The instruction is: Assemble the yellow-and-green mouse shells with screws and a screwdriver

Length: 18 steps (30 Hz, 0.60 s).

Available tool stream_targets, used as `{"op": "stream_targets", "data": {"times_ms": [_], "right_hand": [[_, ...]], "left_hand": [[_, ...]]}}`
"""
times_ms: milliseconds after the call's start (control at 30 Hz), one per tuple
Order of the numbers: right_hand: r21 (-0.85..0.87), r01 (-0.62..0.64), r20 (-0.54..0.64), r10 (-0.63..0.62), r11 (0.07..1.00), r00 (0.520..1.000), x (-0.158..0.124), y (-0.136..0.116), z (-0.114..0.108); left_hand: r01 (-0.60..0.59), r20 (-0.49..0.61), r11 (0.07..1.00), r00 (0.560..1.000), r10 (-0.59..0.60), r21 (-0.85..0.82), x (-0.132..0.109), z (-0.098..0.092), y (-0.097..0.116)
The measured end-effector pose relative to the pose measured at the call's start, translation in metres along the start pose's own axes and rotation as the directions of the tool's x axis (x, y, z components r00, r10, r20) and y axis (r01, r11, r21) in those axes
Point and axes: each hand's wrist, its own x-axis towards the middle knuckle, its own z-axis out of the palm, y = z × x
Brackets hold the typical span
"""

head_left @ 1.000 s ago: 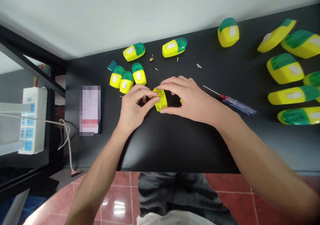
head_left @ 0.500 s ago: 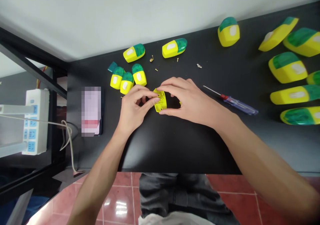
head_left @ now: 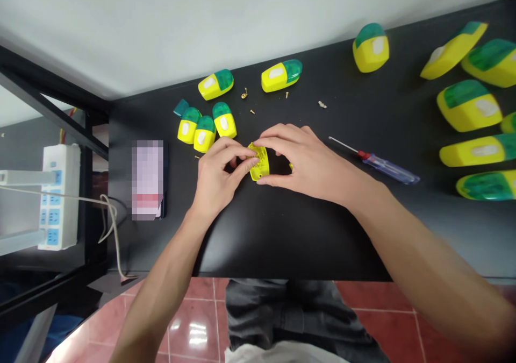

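yellow plastic shell [head_left: 259, 162], long axis fore-and-aft, pinched by left hand [head_left: 221, 173] and right hand [head_left: 308, 161]

A blue-handled steel screwdriver [head_left: 387, 167] lies on the black tabletop [head_left: 306, 244] between small yellow-and-green plastic shells [head_left: 205, 133] on the left and larger ones [head_left: 470, 105] on the right.

Bare hands [head_left: 223, 172], dark grey jeans [head_left: 266, 312], white shirt [head_left: 282, 354].

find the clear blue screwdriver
In the head view, the clear blue screwdriver lies on the black tabletop, just right of the right hand and left of a yellow and green plastic shell.
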Motion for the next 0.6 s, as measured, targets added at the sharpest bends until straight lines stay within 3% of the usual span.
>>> {"op": "stream_targets", "data": {"times_ms": [600], "right_hand": [[0.007, 0.012, -0.023, -0.011, 1.0, 1.0, 0.0006, 0.0014, 0.0029]], "left_hand": [[-0.022, 0.032, 0.994, 0.999, 0.019, 0.107, -0.0017, -0.0053, 0.0044]]}}
